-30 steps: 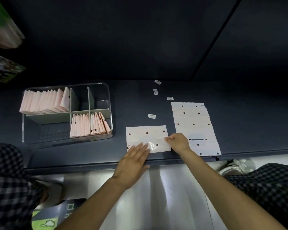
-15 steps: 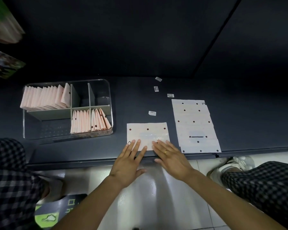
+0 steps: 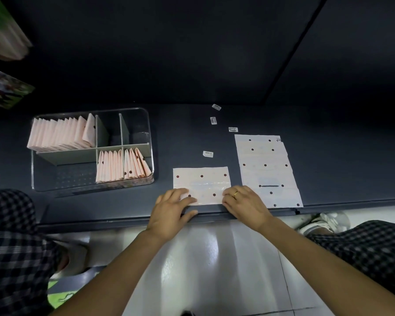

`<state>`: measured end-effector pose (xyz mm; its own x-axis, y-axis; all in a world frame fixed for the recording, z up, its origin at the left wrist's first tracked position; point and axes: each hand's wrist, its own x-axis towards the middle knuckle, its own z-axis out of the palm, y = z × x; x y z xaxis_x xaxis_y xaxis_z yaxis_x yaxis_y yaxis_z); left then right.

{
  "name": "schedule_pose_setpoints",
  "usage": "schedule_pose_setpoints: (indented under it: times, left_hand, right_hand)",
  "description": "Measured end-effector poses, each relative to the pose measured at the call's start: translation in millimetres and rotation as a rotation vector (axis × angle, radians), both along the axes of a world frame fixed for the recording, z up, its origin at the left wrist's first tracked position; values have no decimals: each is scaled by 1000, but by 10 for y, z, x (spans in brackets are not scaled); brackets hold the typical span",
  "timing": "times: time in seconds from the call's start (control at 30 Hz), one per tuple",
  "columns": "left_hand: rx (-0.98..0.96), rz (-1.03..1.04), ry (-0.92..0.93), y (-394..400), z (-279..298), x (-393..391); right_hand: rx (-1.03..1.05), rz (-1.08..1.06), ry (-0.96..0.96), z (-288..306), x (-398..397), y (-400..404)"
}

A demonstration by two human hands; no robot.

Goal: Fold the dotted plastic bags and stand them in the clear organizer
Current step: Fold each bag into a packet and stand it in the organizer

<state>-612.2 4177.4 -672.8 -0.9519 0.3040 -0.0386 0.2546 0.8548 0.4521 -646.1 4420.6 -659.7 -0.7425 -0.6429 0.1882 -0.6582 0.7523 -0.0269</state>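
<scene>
Dark grey table (image 3: 214, 142), broad and matte, carrying everything. Clear organizer (image 3: 149, 133) at the left, split by dividers, pink folded bags (image 3: 62, 135) standing in the far-left compartment and more in the two near-right ones; near-left compartment and the two far-right ones apparently free. Flat stack of unfolded dotted bags (image 3: 266, 165) lying at the right, well apart from the organizer. Half-folded dotted bag (image 3: 202, 181) between them, near the table's front edge. Left hand (image 3: 169, 208) on its near-left corner, right hand (image 3: 244, 201) on its near-right corner, fingers (image 3: 180, 193) of both bent over the near edge; whether pinching the plastic or only pressing it, cannot tell. Best done by lifting both corners together, carrying the near edge squarely to the far edge, then flattening the crease outward from the middle. Slippery film likely to skew, so keep both sides level. Small white labels (image 3: 208, 154) scattered behind; keep clear.
</scene>
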Motion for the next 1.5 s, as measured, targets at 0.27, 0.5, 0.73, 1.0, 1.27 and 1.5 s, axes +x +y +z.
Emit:
schedule_pose_setpoints:
  times: [0.27, 0.5, 0.73, 1.0, 1.27, 1.5]
  left_hand:
    - [22, 19, 27, 22, 24, -95]
    - [-141, -65, 191, 47, 109, -116]
    - [8, -41, 31, -65, 64, -152]
    - [-64, -167, 240, -104, 181, -252]
    - [73, -83, 82, -105, 49, -286]
    - [219, 121, 44, -98, 60, -352]
  right_hand:
    - [160, 41, -14, 107, -77, -147]
    - [187, 37, -81, 178, -71, -102]
    - [206, -28, -237, 265, -127, -233]
    - [207, -3, -344, 201, -123, -46]
    - [89, 2, -74, 239, -145, -233]
    - [-169, -205, -623, 279, -240, -88]
